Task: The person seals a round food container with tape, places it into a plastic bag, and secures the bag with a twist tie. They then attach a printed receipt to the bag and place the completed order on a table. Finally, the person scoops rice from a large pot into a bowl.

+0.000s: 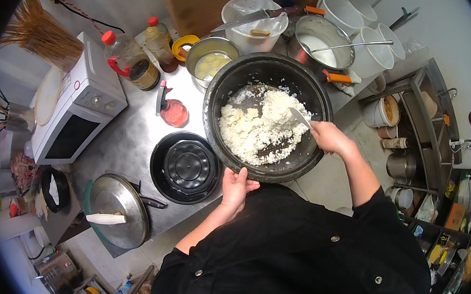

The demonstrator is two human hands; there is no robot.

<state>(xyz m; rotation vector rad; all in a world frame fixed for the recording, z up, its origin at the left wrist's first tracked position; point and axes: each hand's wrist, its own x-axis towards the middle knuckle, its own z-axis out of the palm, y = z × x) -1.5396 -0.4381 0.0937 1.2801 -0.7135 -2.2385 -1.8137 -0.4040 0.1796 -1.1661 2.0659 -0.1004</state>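
Note:
A big black pot [312,91] holds a mound of white cooked rice [245,129], with loose grains sticking to its wall. My left hand [238,187] grips the pot's near rim, thumb on top. In my right hand [331,136] is a pale, flat-bladed rice paddle [301,118]; its blade rests at the rice's right side, and my fist hides the handle. Left of the pot sits a black plastic takeaway bowl [186,166] with a ridged bottom.
At the counter's [137,128] near left lies a pan under a metal lid [117,206]. Behind it stand a white microwave [75,105], a pink-red spray bottle [174,112], sauce bottles [140,71] and a steel pot [212,50]. A ladle handle [362,44] crosses another steel pot [326,53].

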